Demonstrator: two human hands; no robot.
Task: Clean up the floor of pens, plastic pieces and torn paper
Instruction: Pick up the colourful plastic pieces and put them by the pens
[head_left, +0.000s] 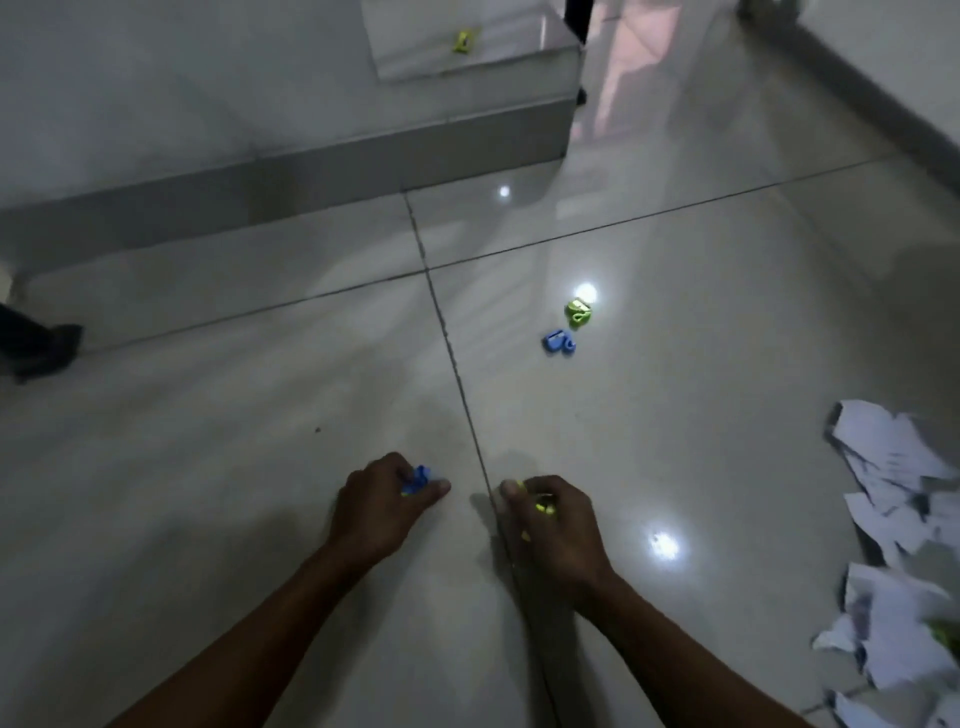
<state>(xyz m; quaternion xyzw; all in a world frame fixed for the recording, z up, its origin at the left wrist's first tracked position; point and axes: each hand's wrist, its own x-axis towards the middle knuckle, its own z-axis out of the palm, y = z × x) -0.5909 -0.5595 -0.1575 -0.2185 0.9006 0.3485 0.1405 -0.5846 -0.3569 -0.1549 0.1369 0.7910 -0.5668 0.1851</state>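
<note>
Left hand (382, 506) curled shut around a blue plastic piece (417, 479); right hand (550, 512) clenched on a yellow plastic piece (544, 503), both low over glossy pale floor tiles (260, 415) split by dark grout. Farther out, a loose blue piece (557, 341) just beside a green piece (578, 312). Torn white paper (893, 545) heaped raggedly at right. Beyond, a grey step (311, 156) bearing another yellow piece (463, 40).
</note>
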